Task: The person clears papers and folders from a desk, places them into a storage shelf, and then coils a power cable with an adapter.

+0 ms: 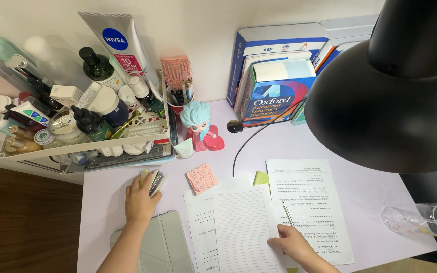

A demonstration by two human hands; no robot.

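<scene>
My left hand (138, 199) rests on the pale lilac desk (360, 192), fingers closed around a small stack of cards or notes (155, 182) just in front of the cosmetics rack. My right hand (295, 243) holds a thin pen (287, 213) that points up over a printed sheet (309, 202), with its fingers resting at the edge of a lined sheet (241, 222). A grey folded tablet case (164, 248) lies under my left forearm.
A two-tier rack (82, 147) crowded with bottles and tubes stands at the back left. A blue-haired doll figure (202, 127), a pen cup (180, 103), stacked books (276, 76), a pink sticky note (202, 178), a black lamp shade (400, 91) and a clear glass (423, 220) on its side are around.
</scene>
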